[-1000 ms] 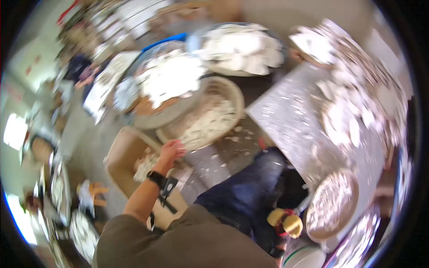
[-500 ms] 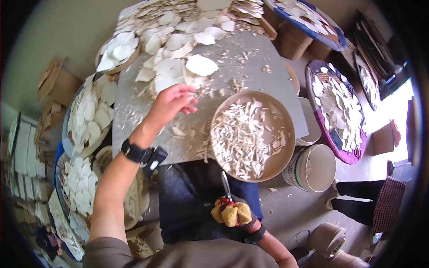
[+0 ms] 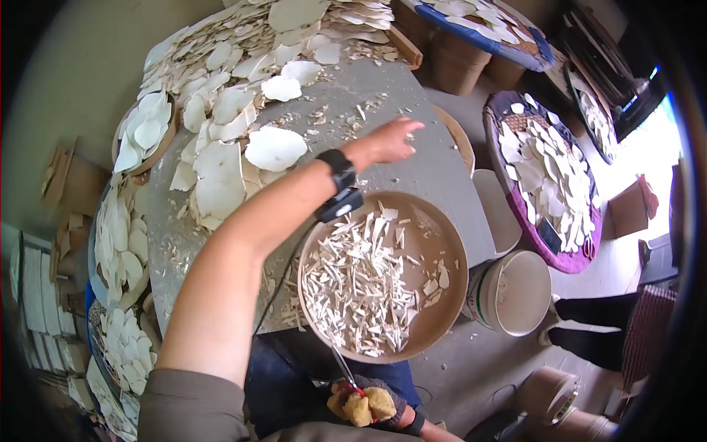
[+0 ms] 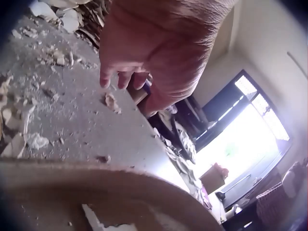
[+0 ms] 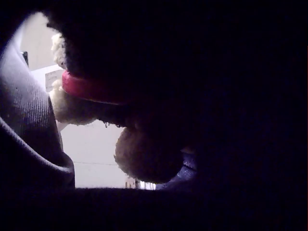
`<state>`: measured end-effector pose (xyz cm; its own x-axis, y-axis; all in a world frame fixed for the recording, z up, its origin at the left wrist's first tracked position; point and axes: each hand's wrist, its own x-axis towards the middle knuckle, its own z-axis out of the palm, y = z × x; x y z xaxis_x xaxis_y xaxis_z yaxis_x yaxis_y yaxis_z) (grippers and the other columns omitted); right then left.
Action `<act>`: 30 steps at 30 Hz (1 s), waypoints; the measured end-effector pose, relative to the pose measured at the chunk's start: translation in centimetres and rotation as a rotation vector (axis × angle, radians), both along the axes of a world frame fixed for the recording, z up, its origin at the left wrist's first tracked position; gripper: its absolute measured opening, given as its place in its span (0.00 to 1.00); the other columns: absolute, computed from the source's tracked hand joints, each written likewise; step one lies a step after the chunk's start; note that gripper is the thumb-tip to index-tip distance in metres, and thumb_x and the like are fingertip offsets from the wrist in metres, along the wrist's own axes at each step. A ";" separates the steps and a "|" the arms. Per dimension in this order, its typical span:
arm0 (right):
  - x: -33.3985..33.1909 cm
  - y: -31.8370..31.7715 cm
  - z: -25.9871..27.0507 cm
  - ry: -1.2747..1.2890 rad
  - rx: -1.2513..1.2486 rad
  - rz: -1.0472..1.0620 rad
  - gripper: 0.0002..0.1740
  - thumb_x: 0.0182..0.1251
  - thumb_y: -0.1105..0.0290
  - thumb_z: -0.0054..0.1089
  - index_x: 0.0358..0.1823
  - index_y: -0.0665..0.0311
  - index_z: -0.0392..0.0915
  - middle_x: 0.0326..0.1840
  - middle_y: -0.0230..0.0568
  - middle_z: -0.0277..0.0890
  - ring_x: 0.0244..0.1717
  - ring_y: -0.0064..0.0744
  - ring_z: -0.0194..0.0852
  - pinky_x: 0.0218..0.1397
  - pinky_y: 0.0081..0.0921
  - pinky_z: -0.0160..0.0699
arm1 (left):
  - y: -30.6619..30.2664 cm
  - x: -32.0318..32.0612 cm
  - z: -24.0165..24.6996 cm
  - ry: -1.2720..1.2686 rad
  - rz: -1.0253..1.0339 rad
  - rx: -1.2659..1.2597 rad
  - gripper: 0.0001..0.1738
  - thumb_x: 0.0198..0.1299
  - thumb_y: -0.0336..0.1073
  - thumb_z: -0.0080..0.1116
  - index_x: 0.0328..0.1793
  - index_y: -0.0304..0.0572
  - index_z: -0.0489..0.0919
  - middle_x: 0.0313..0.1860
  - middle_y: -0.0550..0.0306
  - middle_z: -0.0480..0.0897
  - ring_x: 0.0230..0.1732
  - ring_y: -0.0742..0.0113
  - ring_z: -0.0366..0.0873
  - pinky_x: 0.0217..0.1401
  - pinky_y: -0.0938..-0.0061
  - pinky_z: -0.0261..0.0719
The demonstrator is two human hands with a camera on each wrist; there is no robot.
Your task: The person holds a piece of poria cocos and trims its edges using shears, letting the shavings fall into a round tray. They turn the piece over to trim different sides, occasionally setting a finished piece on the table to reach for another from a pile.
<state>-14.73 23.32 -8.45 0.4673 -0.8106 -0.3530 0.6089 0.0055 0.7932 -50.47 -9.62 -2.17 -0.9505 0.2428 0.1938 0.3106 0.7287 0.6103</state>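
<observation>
Bare and stretched out, my left hand (image 3: 387, 142) is over the grey table (image 3: 375, 96), just beyond a round tan basin (image 3: 458, 258). In the left wrist view its fingers (image 4: 124, 79) hang loosely bent with nothing between them, near a small flake (image 4: 111, 102). The basin holds a heap of thin white strips (image 3: 361, 283). Low by my lap, my right hand (image 3: 364, 405) wears a dark glove with yellow padding on the fingers. It grips red-handled scissors (image 3: 342, 364), blades pointing up at the basin's near rim. The right wrist view is mostly dark, showing the red handle (image 5: 91, 89).
Large pale flat pieces (image 3: 276, 147) are heaped on the table's left and far side. A white bucket (image 3: 521, 291) stands right of the basin, beside a purple-edged tray (image 3: 545, 177) of similar pieces. Another person's legs (image 3: 596, 328) show at the right.
The view has swung from the floor baskets to the table. Since half a second ago, my left hand has moved right, from beside the pale pieces to beyond the basin. The scissors stay in my right hand.
</observation>
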 end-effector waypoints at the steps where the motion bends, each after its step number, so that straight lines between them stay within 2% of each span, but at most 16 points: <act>1: -0.1 -0.1 0.3 0.075 0.045 0.079 0.08 0.69 0.71 0.45 0.39 0.71 0.68 0.35 0.39 0.69 0.32 0.28 0.71 0.40 0.23 0.76 | 0.1 -0.8 -1.4 0.018 0.019 -0.012 0.33 0.53 0.35 0.59 0.67 0.40 0.65 0.66 0.40 0.63 0.69 0.48 0.59 0.71 0.63 0.58; 3: -0.8 -1.2 1.4 -0.672 0.009 -0.137 0.11 0.68 0.73 0.48 0.47 0.75 0.68 0.40 0.39 0.69 0.38 0.25 0.73 0.48 0.20 0.76 | 0.9 -1.4 -3.4 0.060 0.045 -0.035 0.37 0.52 0.39 0.61 0.69 0.44 0.62 0.70 0.39 0.58 0.71 0.45 0.54 0.73 0.62 0.53; 4: -0.7 -0.6 0.7 -0.185 -0.024 -0.161 0.16 0.66 0.72 0.52 0.51 0.75 0.68 0.45 0.41 0.72 0.42 0.26 0.74 0.48 0.20 0.76 | 1.0 -1.6 -3.9 0.041 0.075 -0.091 0.38 0.52 0.40 0.61 0.70 0.46 0.61 0.71 0.39 0.57 0.72 0.46 0.53 0.73 0.62 0.52; 7: -0.9 0.1 0.4 0.228 -0.059 -0.085 0.16 0.66 0.72 0.53 0.51 0.75 0.68 0.45 0.41 0.72 0.43 0.25 0.74 0.49 0.20 0.76 | 1.1 -1.4 -4.2 -0.045 0.154 -0.274 0.40 0.50 0.46 0.63 0.71 0.51 0.61 0.73 0.43 0.53 0.74 0.46 0.48 0.74 0.63 0.48; 10: -1.4 0.8 0.6 0.397 -0.059 -0.045 0.16 0.66 0.72 0.53 0.51 0.74 0.68 0.45 0.40 0.72 0.43 0.25 0.74 0.49 0.20 0.75 | -0.2 -0.2 -3.5 0.007 0.104 -0.357 0.34 0.50 0.45 0.64 0.65 0.48 0.70 0.69 0.46 0.63 0.68 0.51 0.61 0.68 0.66 0.60; 13: -1.9 1.3 0.6 0.478 -0.058 -0.045 0.15 0.66 0.72 0.53 0.51 0.74 0.69 0.45 0.40 0.72 0.43 0.25 0.73 0.50 0.20 0.75 | -3.3 0.1 -1.3 -0.360 -0.133 -0.113 0.24 0.50 0.42 0.64 0.54 0.44 0.78 0.59 0.50 0.74 0.55 0.57 0.74 0.57 0.71 0.71; 15: -1.9 1.5 0.5 0.525 -0.055 -0.053 0.15 0.66 0.72 0.53 0.51 0.73 0.69 0.45 0.39 0.72 0.44 0.25 0.73 0.50 0.20 0.75 | -5.4 0.9 -0.7 -0.327 0.028 0.152 0.18 0.50 0.39 0.64 0.47 0.41 0.80 0.48 0.52 0.79 0.43 0.61 0.78 0.47 0.74 0.75; 17: -2.0 1.5 0.3 0.568 -0.060 -0.071 0.15 0.66 0.72 0.53 0.51 0.73 0.69 0.45 0.39 0.72 0.44 0.25 0.73 0.50 0.20 0.74 | -8.2 1.0 -1.0 -0.011 0.203 0.180 0.19 0.51 0.38 0.63 0.49 0.41 0.79 0.49 0.51 0.79 0.48 0.57 0.77 0.52 0.71 0.73; 18: -1.8 1.5 0.2 0.593 -0.065 -0.085 0.15 0.66 0.72 0.53 0.51 0.73 0.69 0.45 0.39 0.73 0.44 0.25 0.73 0.50 0.20 0.74 | -10.1 0.5 -1.6 0.182 0.247 -0.018 0.22 0.51 0.40 0.64 0.53 0.42 0.77 0.52 0.49 0.77 0.53 0.54 0.75 0.57 0.67 0.71; 19: -1.6 1.5 -0.1 0.625 -0.064 -0.113 0.15 0.66 0.72 0.53 0.52 0.72 0.69 0.45 0.39 0.73 0.44 0.25 0.73 0.50 0.20 0.74 | -11.5 0.3 -2.7 0.307 0.396 -0.208 0.29 0.46 0.44 0.67 0.57 0.49 0.75 0.55 0.51 0.76 0.56 0.51 0.73 0.57 0.62 0.71; 21: -0.7 1.1 -0.9 0.698 -0.073 -0.192 0.15 0.66 0.72 0.53 0.52 0.72 0.69 0.45 0.38 0.73 0.45 0.25 0.73 0.51 0.20 0.74 | -13.3 0.4 -4.7 0.320 0.481 -0.235 0.35 0.47 0.48 0.67 0.62 0.47 0.71 0.58 0.48 0.73 0.59 0.51 0.70 0.59 0.60 0.69; 24: -0.5 -0.3 -3.0 0.879 -0.138 -0.300 0.15 0.66 0.72 0.53 0.52 0.71 0.70 0.46 0.38 0.73 0.45 0.25 0.72 0.51 0.20 0.73 | -13.1 0.5 -6.7 0.223 0.355 -0.354 0.35 0.51 0.50 0.63 0.66 0.52 0.68 0.63 0.47 0.70 0.63 0.49 0.66 0.63 0.60 0.65; 25: -0.8 -0.6 -3.6 0.947 -0.148 -0.326 0.15 0.66 0.72 0.53 0.52 0.71 0.70 0.46 0.38 0.73 0.45 0.25 0.72 0.51 0.20 0.73 | -12.4 0.2 -7.8 0.185 0.312 -0.366 0.35 0.52 0.52 0.61 0.67 0.56 0.68 0.67 0.48 0.66 0.67 0.48 0.61 0.67 0.56 0.58; 26: -1.2 -0.8 -4.1 1.019 -0.161 -0.338 0.15 0.66 0.73 0.53 0.52 0.71 0.70 0.46 0.38 0.73 0.45 0.25 0.72 0.51 0.20 0.73 | -10.6 0.7 -6.6 0.076 0.236 -0.329 0.35 0.51 0.54 0.61 0.67 0.57 0.69 0.70 0.51 0.63 0.71 0.48 0.55 0.71 0.52 0.49; 28: -1.4 -0.9 -4.6 1.102 -0.154 -0.354 0.15 0.66 0.73 0.53 0.52 0.70 0.70 0.46 0.37 0.73 0.45 0.25 0.72 0.52 0.20 0.72 | -7.3 2.2 -4.0 -0.048 0.079 -0.388 0.36 0.49 0.55 0.62 0.66 0.57 0.69 0.71 0.52 0.61 0.74 0.49 0.50 0.73 0.51 0.43; 30: -1.3 -1.0 -4.9 1.160 -0.153 -0.360 0.15 0.66 0.73 0.53 0.52 0.70 0.70 0.46 0.37 0.73 0.46 0.24 0.72 0.52 0.20 0.72 | -4.7 4.5 -1.5 -0.078 -0.047 -0.341 0.38 0.44 0.55 0.64 0.64 0.57 0.71 0.71 0.53 0.62 0.74 0.51 0.50 0.74 0.52 0.43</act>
<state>-16.00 22.27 -13.32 -0.3204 -0.8983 -0.3005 0.9404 -0.2635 -0.2149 -46.01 -14.35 -3.67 -0.9454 0.3252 0.0214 0.3110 0.8805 0.3579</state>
